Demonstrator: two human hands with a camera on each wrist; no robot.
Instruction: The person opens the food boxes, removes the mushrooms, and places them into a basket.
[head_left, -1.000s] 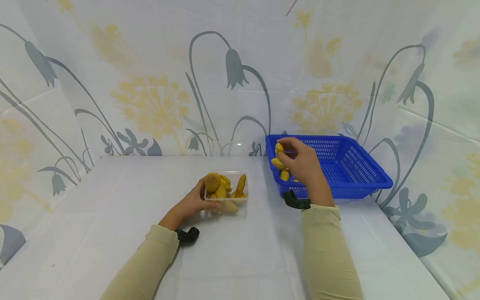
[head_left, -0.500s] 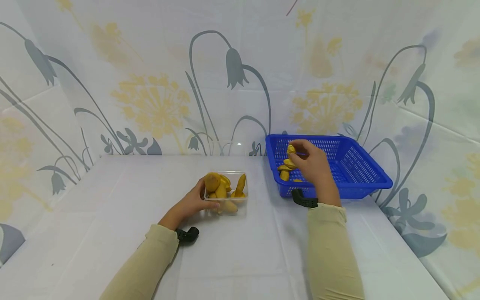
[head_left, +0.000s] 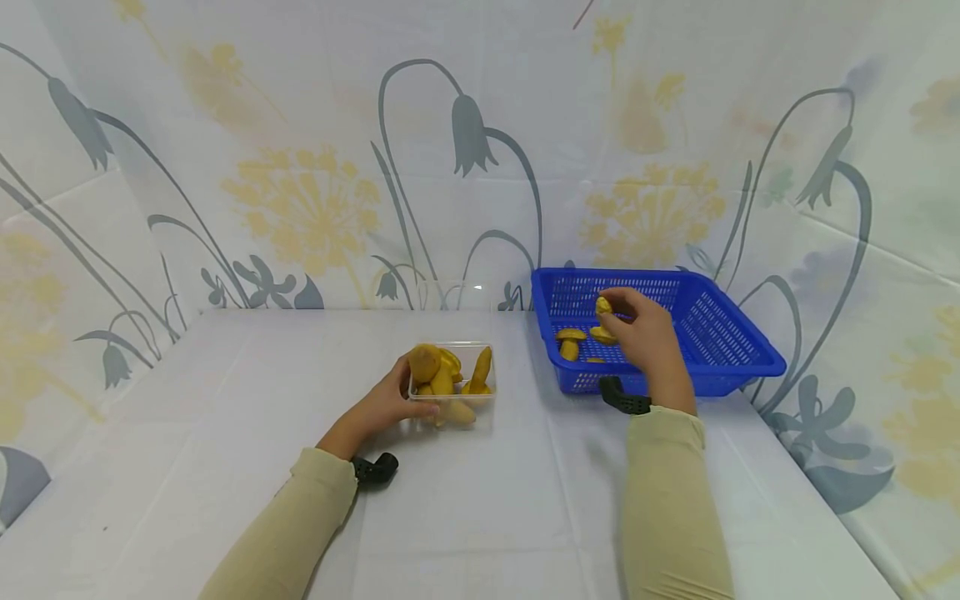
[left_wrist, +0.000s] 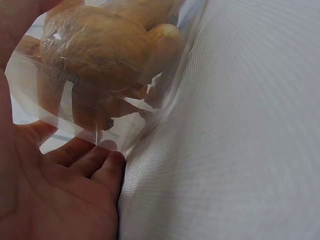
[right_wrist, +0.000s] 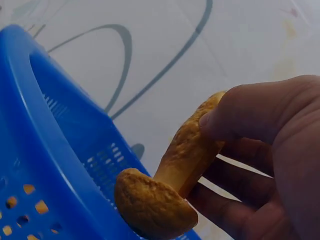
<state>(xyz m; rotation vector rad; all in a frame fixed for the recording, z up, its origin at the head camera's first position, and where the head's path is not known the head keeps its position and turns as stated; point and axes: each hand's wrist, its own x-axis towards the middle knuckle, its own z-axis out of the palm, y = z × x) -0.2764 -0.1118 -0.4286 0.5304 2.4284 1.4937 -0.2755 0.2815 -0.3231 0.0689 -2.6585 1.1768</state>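
My left hand (head_left: 384, 407) grips the near left side of a clear plastic container (head_left: 480, 397) on the table. Several yellow-brown mushrooms (head_left: 442, 381) lie inside it; in the left wrist view a large cap (left_wrist: 95, 47) presses close behind the clear wall. Over the left part of a blue basket (head_left: 720, 372), my right hand (head_left: 648, 335) pinches one mushroom (right_wrist: 187, 147) by its stem between thumb and fingers. Its rounded cap (right_wrist: 152, 207) points downward in the right wrist view. Another mushroom (head_left: 570, 343) lies in the basket, and part of its floor is hidden by my right hand.
A faint clear upright panel (head_left: 477, 288) rises behind the container. White cloth (head_left: 480, 508) covers the table, and a flower-printed cloth (head_left: 322, 208) hangs behind. The basket's raised perforated walls stand at the right.
My right hand has moved right and slightly down with the mushroom, farther over the basket. A mushroom lying in the basket shows more fully. My left hand and the container stay put.
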